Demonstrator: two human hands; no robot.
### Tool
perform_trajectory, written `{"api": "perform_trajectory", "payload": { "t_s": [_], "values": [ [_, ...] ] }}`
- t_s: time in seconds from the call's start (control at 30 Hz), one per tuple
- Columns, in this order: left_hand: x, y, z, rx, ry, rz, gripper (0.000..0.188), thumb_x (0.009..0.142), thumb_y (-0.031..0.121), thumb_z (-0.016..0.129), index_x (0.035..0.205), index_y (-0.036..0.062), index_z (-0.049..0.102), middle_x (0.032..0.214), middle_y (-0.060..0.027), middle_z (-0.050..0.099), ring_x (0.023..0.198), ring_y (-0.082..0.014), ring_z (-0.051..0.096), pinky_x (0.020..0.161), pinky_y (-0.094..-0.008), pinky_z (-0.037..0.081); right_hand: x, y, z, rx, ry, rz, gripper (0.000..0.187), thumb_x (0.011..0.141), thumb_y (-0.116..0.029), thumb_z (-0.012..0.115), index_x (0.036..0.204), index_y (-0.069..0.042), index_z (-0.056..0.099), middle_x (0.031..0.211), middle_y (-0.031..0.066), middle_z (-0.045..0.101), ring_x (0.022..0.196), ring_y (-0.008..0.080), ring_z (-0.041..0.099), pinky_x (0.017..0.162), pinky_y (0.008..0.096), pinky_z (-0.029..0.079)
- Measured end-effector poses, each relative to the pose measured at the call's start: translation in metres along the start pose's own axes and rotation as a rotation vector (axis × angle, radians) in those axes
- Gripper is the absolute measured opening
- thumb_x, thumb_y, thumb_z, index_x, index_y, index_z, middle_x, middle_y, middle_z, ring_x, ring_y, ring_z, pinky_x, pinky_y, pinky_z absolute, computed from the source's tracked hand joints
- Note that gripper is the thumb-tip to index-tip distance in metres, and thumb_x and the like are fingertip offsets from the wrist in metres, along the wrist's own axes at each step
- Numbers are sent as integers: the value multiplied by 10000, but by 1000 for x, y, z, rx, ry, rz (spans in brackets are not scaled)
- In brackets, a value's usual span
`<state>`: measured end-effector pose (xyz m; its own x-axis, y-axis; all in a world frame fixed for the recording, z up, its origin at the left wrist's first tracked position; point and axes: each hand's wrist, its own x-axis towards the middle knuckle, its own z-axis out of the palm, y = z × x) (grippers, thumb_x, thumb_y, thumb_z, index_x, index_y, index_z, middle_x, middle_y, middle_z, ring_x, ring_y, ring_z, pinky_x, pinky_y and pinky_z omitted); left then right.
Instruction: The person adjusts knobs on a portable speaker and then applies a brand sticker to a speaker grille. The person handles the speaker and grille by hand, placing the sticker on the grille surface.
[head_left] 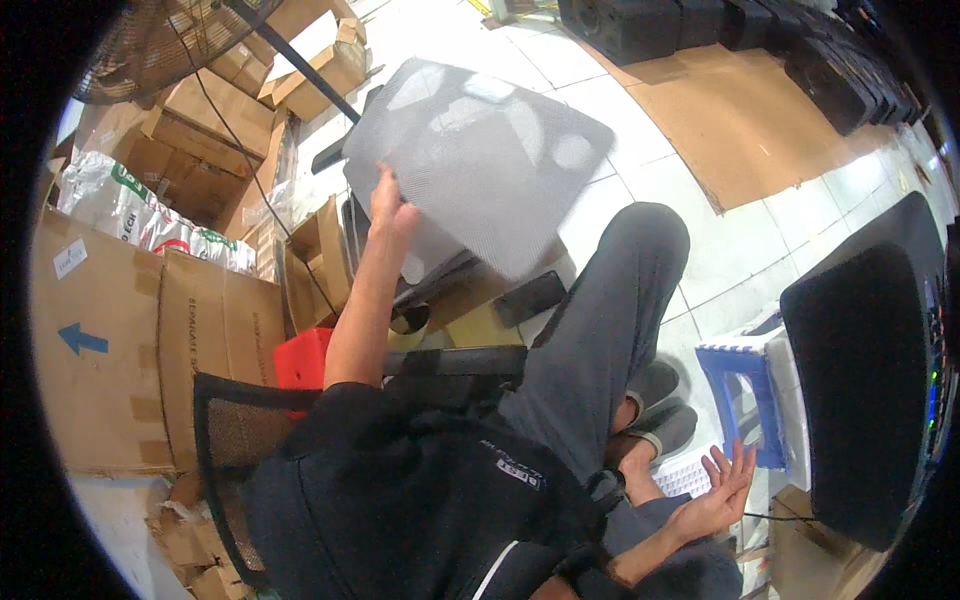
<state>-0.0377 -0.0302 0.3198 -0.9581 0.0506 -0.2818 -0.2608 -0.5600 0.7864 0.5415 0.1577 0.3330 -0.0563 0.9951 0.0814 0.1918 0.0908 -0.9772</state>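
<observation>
My left hand grips the near left edge of a grey perforated speaker grille, with the thumb on top. The grille is a wide flat panel with rounded corners, held tilted out in front of me over the floor. Pale patches show on its mesh. Low on the right, my right hand is empty, palm up with its fingers apart. It is nearest to a blue and white plastic stool and a large black speaker box standing on its end.
Cardboard boxes pile up on the left, beside a standing fan. A red plastic stool is by my left elbow. Flattened cardboard covers tiles at the far right, with black speaker boxes along its edge.
</observation>
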Motion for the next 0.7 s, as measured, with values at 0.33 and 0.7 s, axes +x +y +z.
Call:
{"api": "perform_trajectory", "payload": {
  "t_s": [0.33, 0.7],
  "values": [
    [110, 12, -133, 114, 286, 53, 608, 1099, 443, 447, 1467, -40, 458, 1479, -180, 522, 1265, -325, 585, 1089, -486, 489, -14, -22, -58, -213, 174, 94, 552, 1125, -372, 383, 1430, 67, 526, 1303, 252, 665, 1007, 358, 710, 841, 423, 596],
    [89, 84, -41, 1630, 537, 491, 598, 889, 406, 767, 1177, -109, 672, 1193, -252, 701, 1135, -355, 668, 1014, -430, 499, 5, -100, -140, -1257, -73, -545, 597, 1079, -476, 444, 1315, 45, 616, 1282, 235, 662, 1147, 400, 654, 1003, 517, 522]
  ]
}}
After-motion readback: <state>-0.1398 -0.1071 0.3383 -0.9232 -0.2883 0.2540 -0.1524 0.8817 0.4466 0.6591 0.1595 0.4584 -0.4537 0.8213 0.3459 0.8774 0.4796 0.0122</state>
